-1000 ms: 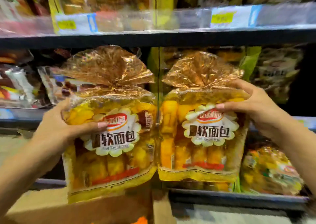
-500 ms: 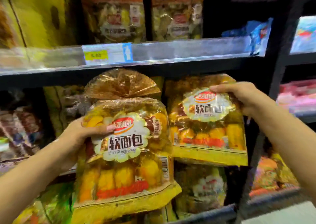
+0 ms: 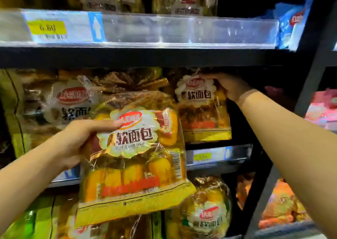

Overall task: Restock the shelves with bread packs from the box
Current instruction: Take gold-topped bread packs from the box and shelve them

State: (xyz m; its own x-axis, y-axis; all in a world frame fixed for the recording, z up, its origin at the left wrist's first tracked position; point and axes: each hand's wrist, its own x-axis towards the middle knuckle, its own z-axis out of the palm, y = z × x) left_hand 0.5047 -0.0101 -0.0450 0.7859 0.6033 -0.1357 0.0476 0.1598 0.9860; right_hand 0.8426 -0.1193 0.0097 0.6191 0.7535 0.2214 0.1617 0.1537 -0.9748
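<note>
My left hand (image 3: 78, 140) grips a yellow and gold bread pack (image 3: 135, 162) by its upper left side, holding it upright in front of the middle shelf. Its white flower-shaped label faces me. My right hand (image 3: 229, 87) holds a second, identical bread pack (image 3: 202, 111) by its top right corner. That pack stands on the middle shelf (image 3: 218, 156), tucked under the upper shelf board. The box is out of view.
Another bread pack (image 3: 69, 104) stands on the middle shelf to the left. More packs fill the upper shelf (image 3: 182, 31) and the lower shelf (image 3: 206, 215). A dark upright post (image 3: 310, 85) bounds the bay on the right, with pink and orange packets beyond.
My right hand has pushed its bread pack back onto the middle shelf. My left hand has lifted its pack a little higher, and the view has moved closer to the shelves.
</note>
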